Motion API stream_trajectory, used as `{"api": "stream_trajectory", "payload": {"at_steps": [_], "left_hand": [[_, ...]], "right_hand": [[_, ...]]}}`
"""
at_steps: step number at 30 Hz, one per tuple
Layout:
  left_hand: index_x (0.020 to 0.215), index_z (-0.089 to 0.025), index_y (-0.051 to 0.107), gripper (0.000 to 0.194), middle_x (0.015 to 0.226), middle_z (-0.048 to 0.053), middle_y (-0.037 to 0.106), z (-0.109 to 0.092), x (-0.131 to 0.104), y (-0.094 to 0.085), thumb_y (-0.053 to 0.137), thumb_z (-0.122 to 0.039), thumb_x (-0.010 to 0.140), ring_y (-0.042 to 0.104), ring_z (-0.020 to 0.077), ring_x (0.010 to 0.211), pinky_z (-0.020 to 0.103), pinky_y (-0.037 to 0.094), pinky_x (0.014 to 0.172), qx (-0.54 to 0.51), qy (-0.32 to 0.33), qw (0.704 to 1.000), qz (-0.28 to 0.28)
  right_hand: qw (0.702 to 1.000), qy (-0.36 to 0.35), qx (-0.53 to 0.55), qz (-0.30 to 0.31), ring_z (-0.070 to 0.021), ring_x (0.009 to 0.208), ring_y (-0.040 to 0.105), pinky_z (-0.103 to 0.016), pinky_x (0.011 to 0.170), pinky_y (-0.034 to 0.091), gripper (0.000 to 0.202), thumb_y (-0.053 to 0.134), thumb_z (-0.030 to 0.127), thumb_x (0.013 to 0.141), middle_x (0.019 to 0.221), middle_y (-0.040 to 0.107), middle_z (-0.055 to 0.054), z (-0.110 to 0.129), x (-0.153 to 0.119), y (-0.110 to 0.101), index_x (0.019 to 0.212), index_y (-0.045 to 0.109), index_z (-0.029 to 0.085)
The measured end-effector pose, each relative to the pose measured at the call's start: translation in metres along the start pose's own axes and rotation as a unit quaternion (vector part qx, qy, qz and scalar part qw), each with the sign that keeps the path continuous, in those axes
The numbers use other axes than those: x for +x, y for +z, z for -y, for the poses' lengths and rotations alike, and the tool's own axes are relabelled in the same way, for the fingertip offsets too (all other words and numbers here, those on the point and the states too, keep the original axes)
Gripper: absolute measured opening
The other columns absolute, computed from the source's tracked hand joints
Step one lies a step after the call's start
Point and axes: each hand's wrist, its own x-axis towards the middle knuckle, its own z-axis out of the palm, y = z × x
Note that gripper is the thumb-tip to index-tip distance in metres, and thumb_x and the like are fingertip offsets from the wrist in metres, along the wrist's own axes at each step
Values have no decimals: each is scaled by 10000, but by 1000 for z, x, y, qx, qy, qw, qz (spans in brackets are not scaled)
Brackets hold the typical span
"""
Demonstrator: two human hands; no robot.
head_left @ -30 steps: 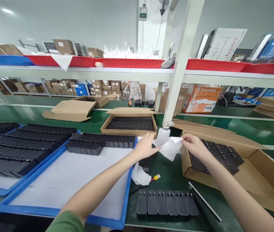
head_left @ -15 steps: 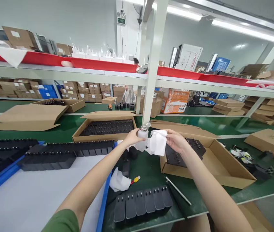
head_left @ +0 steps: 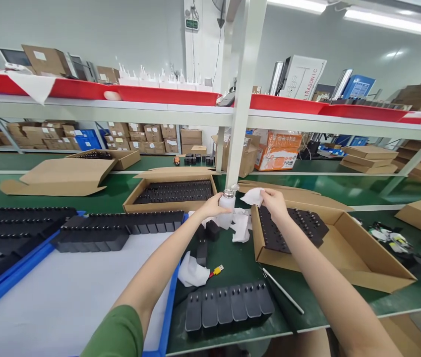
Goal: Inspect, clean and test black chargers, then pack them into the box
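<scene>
White wipe (head_left: 251, 197), pinched by the fingertips of the right hand (head_left: 274, 202), which cover its right edge. White bottle (head_left: 226, 205), left of those fingers, gripped by the left hand (head_left: 209, 208); the fingers behind it are hidden. Loose wipes (head_left: 240, 231), just below and right of the left fingers. Open carton (head_left: 344, 245), below and right of the right fingers, its black parts (head_left: 307, 222) partly covered by the forearm (head_left: 320, 270). Post (head_left: 241, 99), rising behind the bottle, blocking the background.
</scene>
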Motion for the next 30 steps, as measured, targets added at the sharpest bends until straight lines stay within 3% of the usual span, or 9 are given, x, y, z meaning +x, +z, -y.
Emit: {"api": "stream_trajectory", "payload": {"at_steps": [3,9,16,23,26,30], "left_hand": [[1270,-169,580,393,1270,104,611,-4,-1,6,637,-384,946,634,239,1091,465,560,923,25,12,999,-16],[1262,-168,583,382,1275,104,607,-25,-10,28,632,-381,949,626,244,1107,468,555,929,131,9,988,-81],[1245,-166,590,370,1250,100,616,-71,-14,44,624,-390,952,632,236,1083,455,561,912,273,0,955,-120],[1262,-164,585,384,1282,108,603,-137,11,49,632,-381,948,621,249,1120,476,550,940,396,26,914,-89],[1255,-159,589,380,1278,110,607,-153,18,48,634,-378,947,622,250,1120,476,549,942,426,41,900,-75],[1250,-155,592,380,1272,114,610,-161,17,47,640,-375,944,624,251,1117,474,550,940,456,57,886,-61]], "right_hand": [[997,-75,-15,-25,-236,1131,619,-466,959,544,364,603,401,972,1300,601,-99,8,-7,21,1263,590,182],[986,-155,-62,17,-230,1144,615,-467,988,530,302,614,382,967,1287,616,-92,6,-33,69,1200,627,191],[986,-129,-24,-101,-227,1124,623,-460,970,540,314,610,388,969,1278,618,-92,-6,-37,56,1210,620,187],[960,-48,131,-242,-236,1111,627,-449,940,554,351,612,398,966,1286,610,-91,-18,-13,53,1240,605,179],[946,-19,198,-257,-239,1097,632,-441,917,565,372,620,399,961,1285,608,-89,-25,-3,61,1256,596,174],[932,3,267,-246,-231,1079,638,-436,903,571,373,620,398,962,1268,614,-91,-30,0,71,1257,592,171]]}}
